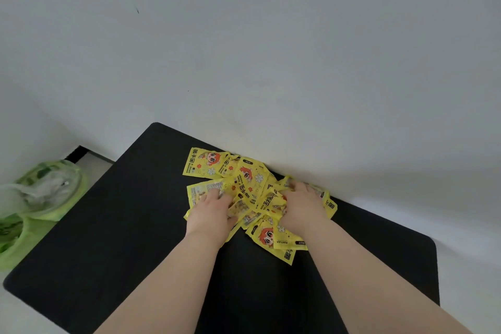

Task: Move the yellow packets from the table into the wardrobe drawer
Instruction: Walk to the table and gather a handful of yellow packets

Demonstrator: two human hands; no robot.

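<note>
Several yellow packets [248,177] with a cartoon face lie in a loose overlapping heap on the black table [130,225], close against the white wall. My left hand [212,210] lies on the left side of the heap, its fingers curled into the packets. My right hand [301,205] is on the right side, fingers curled round crumpled packets near the middle. A few packets [273,238] stick out towards me between my wrists. No wardrobe or drawer is in view.
A white wall [271,49] rises directly behind the table. A green plastic bag with clear wrapping [40,195] sits on the floor to the left of the table. The table's near and left parts are bare black surface.
</note>
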